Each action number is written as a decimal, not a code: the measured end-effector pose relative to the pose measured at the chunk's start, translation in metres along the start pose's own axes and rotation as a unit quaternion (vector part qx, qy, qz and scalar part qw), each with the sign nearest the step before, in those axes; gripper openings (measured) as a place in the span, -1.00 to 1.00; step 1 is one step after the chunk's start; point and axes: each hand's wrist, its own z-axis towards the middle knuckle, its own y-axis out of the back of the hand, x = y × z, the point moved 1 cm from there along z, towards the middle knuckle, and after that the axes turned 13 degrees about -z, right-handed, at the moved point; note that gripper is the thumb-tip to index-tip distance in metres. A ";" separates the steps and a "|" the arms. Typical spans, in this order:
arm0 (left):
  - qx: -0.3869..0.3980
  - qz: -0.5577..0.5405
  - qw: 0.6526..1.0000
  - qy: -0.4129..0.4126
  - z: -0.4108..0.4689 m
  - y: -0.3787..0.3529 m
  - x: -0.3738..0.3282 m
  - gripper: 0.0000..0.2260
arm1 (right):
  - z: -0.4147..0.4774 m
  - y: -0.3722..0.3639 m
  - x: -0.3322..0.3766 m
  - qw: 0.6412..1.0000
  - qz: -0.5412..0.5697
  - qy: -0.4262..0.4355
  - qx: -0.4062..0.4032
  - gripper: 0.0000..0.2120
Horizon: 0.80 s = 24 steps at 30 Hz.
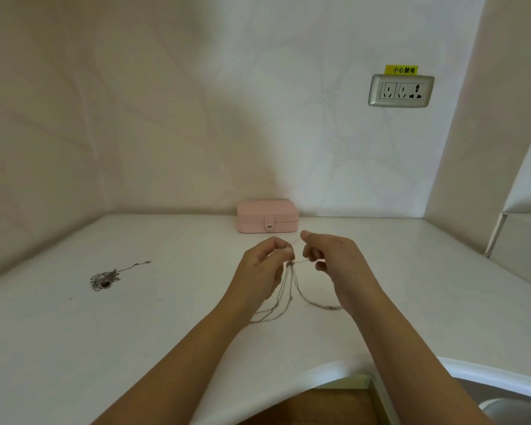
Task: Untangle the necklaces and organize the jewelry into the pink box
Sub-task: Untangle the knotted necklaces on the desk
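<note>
A closed pink box (pixel 267 216) with a snap tab stands at the back of the white counter against the wall. In front of it my left hand (pixel 264 265) and my right hand (pixel 331 259) are raised above the counter, each pinching the thin silver chains of the tangled necklaces (pixel 288 289) near a knot between the fingertips. Several chain strands hang down from the knot and trail on the counter between my forearms. A second heap of silver jewelry (pixel 105 279) with a dark pendant lies on the counter to the far left, untouched.
The white counter (pixel 135 332) has a curved front edge at lower right, with a sink rim (pixel 509 406) beyond it. A wall socket (pixel 400 91) with a yellow label sits high on the right wall. A ledge (pixel 518 237) juts in at the right.
</note>
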 end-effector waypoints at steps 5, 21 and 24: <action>0.044 0.014 0.999 0.012 -0.001 0.000 0.000 -0.68 | -0.006 -0.005 0.003 0.971 0.212 -0.045 0.105 -0.47; -0.012 -0.191 0.978 0.085 0.006 0.016 0.006 -0.87 | 0.002 -0.017 0.002 0.930 0.319 -0.082 0.160 -0.71; -0.027 -0.155 0.984 0.082 0.006 0.018 0.008 -0.92 | -0.001 -0.016 -0.002 0.933 0.309 -0.044 0.179 -0.79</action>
